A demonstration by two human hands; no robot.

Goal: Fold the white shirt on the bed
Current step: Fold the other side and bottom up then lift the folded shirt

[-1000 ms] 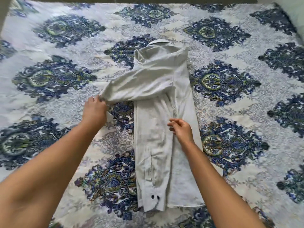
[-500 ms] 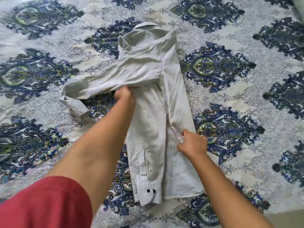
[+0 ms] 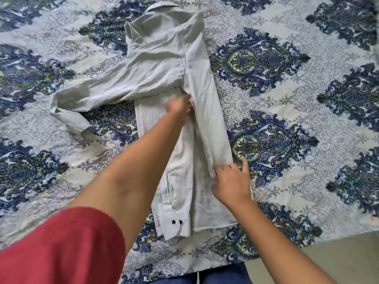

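Nearby, the right hand keeps a closed grip, pinching the folded side of the white shirt, which lies flat on the bed. It looks light, soft and limp, so it is likely best held by its edges. Farther, the left hand touches mid-shirt; I cannot tell its grip.

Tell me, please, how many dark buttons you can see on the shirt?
2, side by side on the near cuff: the left button and the right button. Folds of the shirt may hide others.
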